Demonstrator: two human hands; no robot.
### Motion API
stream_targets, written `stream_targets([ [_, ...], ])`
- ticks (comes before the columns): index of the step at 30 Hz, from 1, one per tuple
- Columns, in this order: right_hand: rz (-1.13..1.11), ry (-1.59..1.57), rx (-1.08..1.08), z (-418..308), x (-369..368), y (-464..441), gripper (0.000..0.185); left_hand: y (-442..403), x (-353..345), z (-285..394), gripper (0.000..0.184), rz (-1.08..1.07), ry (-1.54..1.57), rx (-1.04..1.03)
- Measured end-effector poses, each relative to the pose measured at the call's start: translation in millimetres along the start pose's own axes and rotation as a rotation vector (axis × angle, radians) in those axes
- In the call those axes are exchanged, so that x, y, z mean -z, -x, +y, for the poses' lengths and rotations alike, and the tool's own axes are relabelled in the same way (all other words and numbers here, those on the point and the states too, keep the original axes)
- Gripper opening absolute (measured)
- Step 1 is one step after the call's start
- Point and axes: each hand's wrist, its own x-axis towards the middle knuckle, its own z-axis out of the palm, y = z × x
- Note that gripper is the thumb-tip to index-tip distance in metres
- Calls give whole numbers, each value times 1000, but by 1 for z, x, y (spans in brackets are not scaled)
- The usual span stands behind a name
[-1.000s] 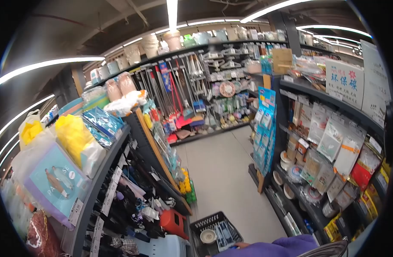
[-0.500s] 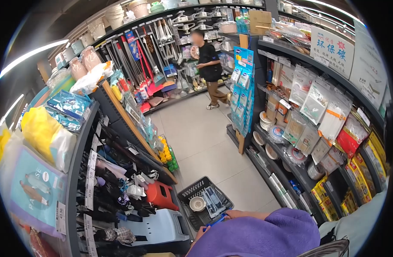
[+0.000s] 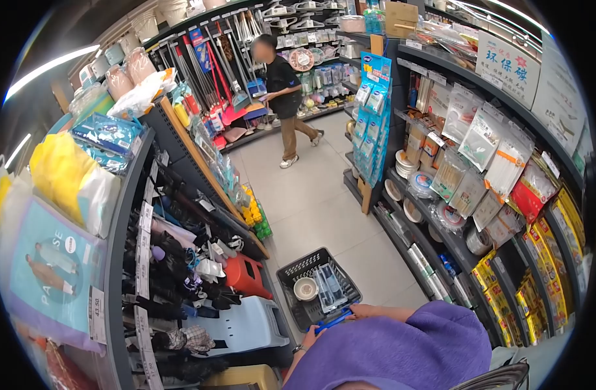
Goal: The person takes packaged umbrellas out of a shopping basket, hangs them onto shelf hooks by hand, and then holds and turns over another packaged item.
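Note:
A dark perforated shopping basket (image 3: 289, 278) is in front of me, low in the aisle. Inside lie a round cream bowl (image 3: 305, 289) and clear packs with blue parts (image 3: 329, 288). The blue handle (image 3: 335, 320) spans the basket's near side. My left hand (image 3: 309, 339) is closed at the handle's left end, partly hidden by a purple garment (image 3: 395, 351). At the other end, my right hand (image 3: 363, 312) has its fingers around the handle.
Shelves of umbrellas and a pale blue plastic stool (image 3: 249, 325) line the left. Packaged goods (image 3: 483, 153) hang on the right shelves. A person in black (image 3: 283, 88) walks across the far aisle, near brooms and dustpans. Tiled floor (image 3: 291, 195) runs between.
The person in black has moved left and closer along the far aisle. The view has shifted slightly, and the basket appears a little higher and further right. Both hands stay on its handle.

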Motion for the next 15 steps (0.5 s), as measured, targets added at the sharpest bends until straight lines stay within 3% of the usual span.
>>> stream_targets([
  [2,15,8,-16,-7,-4,4,69,-1,3,-8,66,-53,77,-93],
  [8,41,-8,-85,-20,-26,27,59,12,-4,-18,68,-21,61,-115],
  [15,-14,-8,-90,-8,-46,41,50,48,18,11,69,-87,134,-36],
])
